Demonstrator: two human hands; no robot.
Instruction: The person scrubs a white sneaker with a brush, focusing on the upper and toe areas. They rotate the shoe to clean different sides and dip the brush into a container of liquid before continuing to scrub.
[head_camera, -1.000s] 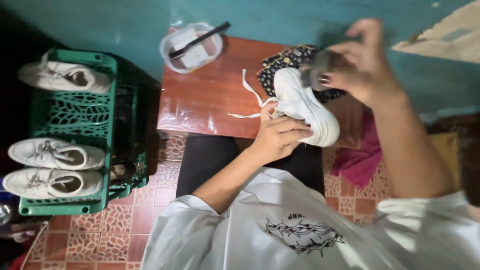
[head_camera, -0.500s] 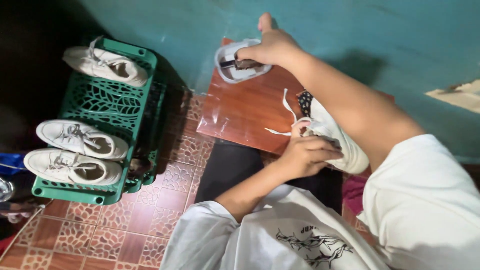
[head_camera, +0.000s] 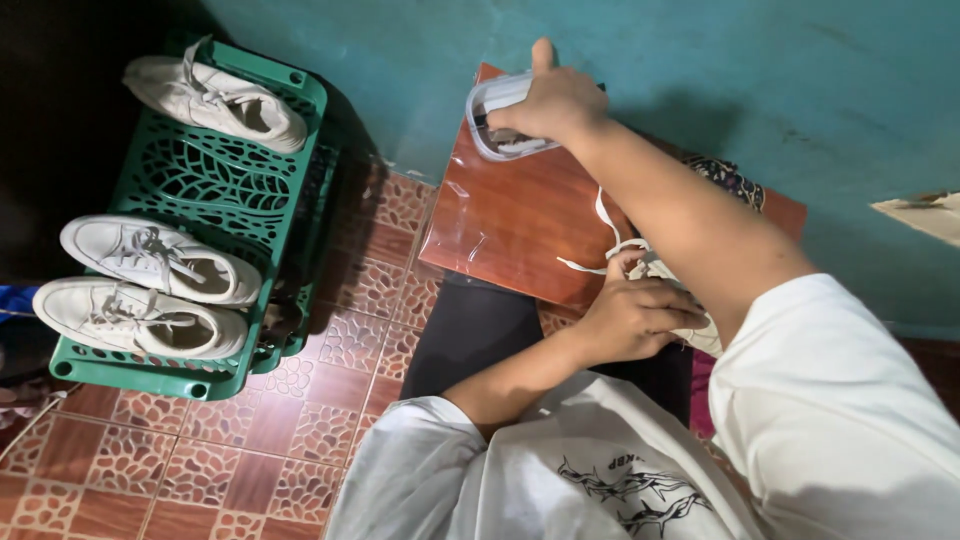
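Her right hand (head_camera: 552, 100) reaches into the tub (head_camera: 490, 118) at the tabletop's (head_camera: 510, 220) far edge; the left hand (head_camera: 632, 318) grips a white shoe (head_camera: 690, 330). Three shoes sit on a green crate (head_camera: 225, 175).

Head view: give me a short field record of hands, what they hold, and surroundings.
right hand: reaching over a small clear plastic container at the far edge of the wooden table, fingers inside it
left hand: gripping a white sneaker, mostly hidden under the right arm
laces: loose, trailing on the table
green crate: upturned on the tiled floor, left of the table
on crate: three white sneakers
wall: teal
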